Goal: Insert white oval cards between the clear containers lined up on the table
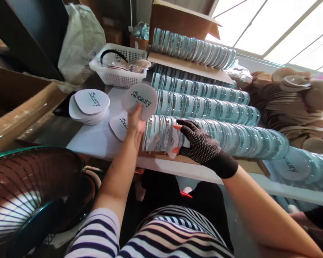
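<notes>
My left hand (pixel 136 123) is bare and closed on a rounded white card (pixel 148 93) printed "beauty", held flat over the table's near left part. My right hand (pixel 200 143), in a black dotted glove with bare fingertips, grips another white printed card (pixel 173 143) at the front row of clear round plastic cases (pixel 237 139). That card stands on edge against the cases; how far it goes between them is hidden. Just left of my left hand lies a loose printed card (pixel 117 125), partly covered by my wrist. Farther left is a stack of the same cards (pixel 90 107).
More rows of clear cases (pixel 204 107) stand behind, one on a cardboard box (pixel 188 61). A white basket (pixel 121 77) holds small items. Piles of beige pads (pixel 280 107) lie at right. A fan (pixel 37 200) stands at front left. Another person's arm shows at lower right.
</notes>
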Motion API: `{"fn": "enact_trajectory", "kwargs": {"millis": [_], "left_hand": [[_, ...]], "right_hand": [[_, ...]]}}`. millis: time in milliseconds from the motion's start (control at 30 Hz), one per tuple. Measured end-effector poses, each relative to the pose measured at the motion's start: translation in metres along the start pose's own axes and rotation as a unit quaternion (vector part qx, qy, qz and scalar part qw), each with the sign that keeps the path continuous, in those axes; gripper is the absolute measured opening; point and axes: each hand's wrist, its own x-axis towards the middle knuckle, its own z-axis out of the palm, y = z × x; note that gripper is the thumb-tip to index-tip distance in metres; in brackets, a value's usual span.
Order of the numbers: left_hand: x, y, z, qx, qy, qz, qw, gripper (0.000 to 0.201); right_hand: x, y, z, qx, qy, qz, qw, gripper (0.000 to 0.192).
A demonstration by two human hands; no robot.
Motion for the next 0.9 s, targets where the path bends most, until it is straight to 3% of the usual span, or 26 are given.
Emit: {"fn": "enact_trajectory", "kwargs": {"millis": [167, 300, 500, 700, 900], "left_hand": [[-0.001, -0.001, -0.005, -0.020, -0.028, -0.009, 0.999, 0.026], [-0.003, -0.001, -0.006, -0.021, -0.034, -0.014, 0.999, 0.029], [-0.003, -0.003, -0.007, -0.008, -0.023, -0.013, 1.000, 0.025], [-0.004, -0.001, -0.006, -0.012, -0.003, -0.026, 1.000, 0.022], [-0.001, -0.001, -0.009, -0.030, -0.021, -0.021, 0.999, 0.024]], "right_hand": [[0.003, 0.014, -0.003, -0.014, -0.031, -0.067, 0.997, 0.074], [0.001, 0.018, 0.007, -0.087, 0.018, -0.089, 0.992, 0.062], [-0.004, 0.025, 0.029, -0.113, 0.093, -0.095, 0.985, 0.064], [-0.005, 0.034, 0.022, -0.117, 0.027, -0.120, 0.985, 0.074], [0.012, 0.028, 0.027, -0.166, 0.018, -0.077, 0.983, 0.068]]}}
